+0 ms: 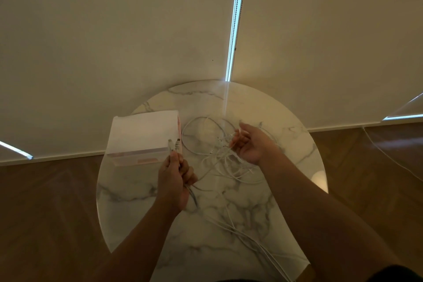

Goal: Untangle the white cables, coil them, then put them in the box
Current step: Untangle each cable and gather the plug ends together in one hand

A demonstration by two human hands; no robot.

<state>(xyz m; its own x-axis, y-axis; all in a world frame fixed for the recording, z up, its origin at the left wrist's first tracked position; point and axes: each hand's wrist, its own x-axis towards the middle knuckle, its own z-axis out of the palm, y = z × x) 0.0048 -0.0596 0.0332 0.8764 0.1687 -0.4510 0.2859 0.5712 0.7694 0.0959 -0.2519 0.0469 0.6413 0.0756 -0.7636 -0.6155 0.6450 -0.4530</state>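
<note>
White cables (212,155), in a messy heap on the round marble surface (229,224), just right of the box (142,135). Thin loops crossing over each other in the middle. A few long strands running down to the near edge and off it.

Left hand (176,181) curled tight round two cable ends, thumb on top, just in front of the box's near right corner. Two small plugs (174,145) sticking up out of the fist, in front of the box's side. The same strands hanging out under the fist and trailing toward the near edge.

Right hand (249,144) raised over the right side of the heap, palm turned up and to the left, fingers half bent. A few thin strands caught in the bent fingers and leading back into the heap. Hard to tell how tight the hold is.

Box white on top and pink along its sides, sitting on the far left part of the surface.

Brown wood floor (45,201) all around, pale blinds (114,30) behind, and a bright strip of light (235,18) between two of them.
</note>
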